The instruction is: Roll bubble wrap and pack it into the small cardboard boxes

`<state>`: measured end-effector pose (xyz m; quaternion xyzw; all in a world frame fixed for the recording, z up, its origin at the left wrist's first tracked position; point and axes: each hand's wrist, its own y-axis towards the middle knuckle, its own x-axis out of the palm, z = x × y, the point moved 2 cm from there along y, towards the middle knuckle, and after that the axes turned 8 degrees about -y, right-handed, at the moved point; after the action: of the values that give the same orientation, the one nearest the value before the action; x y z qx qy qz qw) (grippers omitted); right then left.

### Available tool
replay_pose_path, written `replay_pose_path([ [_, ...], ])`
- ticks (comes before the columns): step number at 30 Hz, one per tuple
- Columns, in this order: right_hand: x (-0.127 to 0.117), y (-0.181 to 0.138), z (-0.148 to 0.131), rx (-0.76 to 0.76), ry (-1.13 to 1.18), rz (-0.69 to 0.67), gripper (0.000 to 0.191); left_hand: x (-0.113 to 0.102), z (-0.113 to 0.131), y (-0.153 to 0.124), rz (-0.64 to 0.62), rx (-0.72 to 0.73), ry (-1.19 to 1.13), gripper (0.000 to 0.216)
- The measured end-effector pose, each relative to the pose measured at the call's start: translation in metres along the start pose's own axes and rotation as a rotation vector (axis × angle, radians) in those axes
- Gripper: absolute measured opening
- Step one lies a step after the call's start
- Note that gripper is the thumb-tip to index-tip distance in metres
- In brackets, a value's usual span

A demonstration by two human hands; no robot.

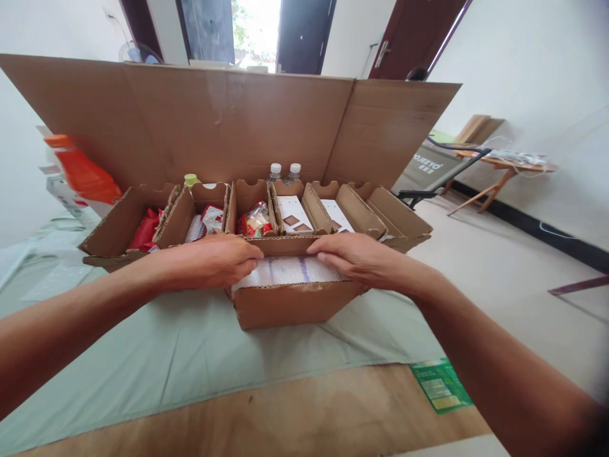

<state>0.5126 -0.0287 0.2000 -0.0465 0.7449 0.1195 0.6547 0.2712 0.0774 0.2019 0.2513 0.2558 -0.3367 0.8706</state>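
Note:
A small cardboard box (290, 306) stands at the front of the cloth, its top showing clear plastic wrap (280, 270) with purple lines. My left hand (227, 257) is closed at the far left corner of this box, thumb and fingers together on its far cardboard edge. On the other side, my right hand (359, 255) pinches the far right part of the same edge. Just beyond both hands is a row of open cardboard bins. They hold a red packet (146, 230), a red-and-clear food packet (257, 221) and white boxes (294, 214) with brown squares.
A tall cardboard panel (228, 120) stands behind the bins. An orange bottle (85, 168) is at the left, and two white-capped bottles (295, 170) stand behind the row. A green packet (441, 384) lies at the table's front right. A folding chair (428, 166) stands beyond.

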Motion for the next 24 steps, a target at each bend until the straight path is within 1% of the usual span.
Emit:
replay_pose_path([
  [2,-0.010,-0.039,0.007,0.136,0.013,0.194,0.033,-0.009,-0.001,-0.034,-0.027,0.026,0.083,0.027],
  [3,-0.012,-0.061,0.012,0.232,0.026,0.305,0.033,-0.010,-0.004,-0.056,0.006,0.034,0.134,0.032],
  [4,-0.008,-0.081,0.018,0.324,0.051,0.390,0.033,-0.009,-0.010,-0.080,0.097,0.022,0.144,0.034],
  [5,0.002,-0.099,0.024,0.412,0.087,0.436,0.033,-0.004,-0.019,-0.103,0.212,-0.013,0.134,0.034],
  [6,0.016,-0.113,0.029,0.473,0.136,0.453,0.036,0.006,-0.031,-0.123,0.302,-0.086,0.113,0.035],
  [7,0.033,-0.121,0.034,0.513,0.195,0.446,0.042,0.020,-0.043,-0.139,0.342,-0.141,0.080,0.040],
  [8,0.053,-0.123,0.036,0.525,0.261,0.414,0.048,0.038,-0.056,-0.149,0.331,-0.199,0.044,0.050],
  [9,0.073,-0.121,0.038,0.515,0.330,0.375,0.053,0.057,-0.067,-0.152,0.307,-0.266,-0.002,0.061],
  [10,0.091,-0.116,0.037,0.495,0.399,0.334,0.056,0.075,-0.076,-0.150,0.328,-0.294,-0.056,0.071],
  [12,0.120,-0.102,0.032,0.452,0.517,0.290,0.056,0.107,-0.085,-0.133,0.319,-0.288,-0.176,0.087],
  [13,0.128,-0.096,0.028,0.448,0.554,0.295,0.057,0.118,-0.087,-0.122,0.321,-0.266,-0.241,0.091],
  [15,0.136,-0.090,0.017,0.474,0.579,0.333,0.058,0.132,-0.087,-0.105,0.323,-0.218,-0.353,0.097],
  [17,0.136,-0.093,0.001,0.508,0.556,0.362,0.056,0.136,-0.086,-0.107,0.326,-0.186,-0.408,0.099],
  [19,0.132,-0.099,-0.020,0.511,0.526,0.388,0.051,0.132,-0.087,-0.128,0.333,-0.191,-0.405,0.098],
  [22,0.122,-0.095,-0.057,0.445,0.507,0.416,0.047,0.112,-0.086,-0.168,0.389,-0.267,-0.380,0.089],
  [24,0.110,-0.084,-0.073,0.384,0.519,0.408,0.048,0.092,-0.077,-0.178,0.453,-0.321,-0.365,0.084],
])
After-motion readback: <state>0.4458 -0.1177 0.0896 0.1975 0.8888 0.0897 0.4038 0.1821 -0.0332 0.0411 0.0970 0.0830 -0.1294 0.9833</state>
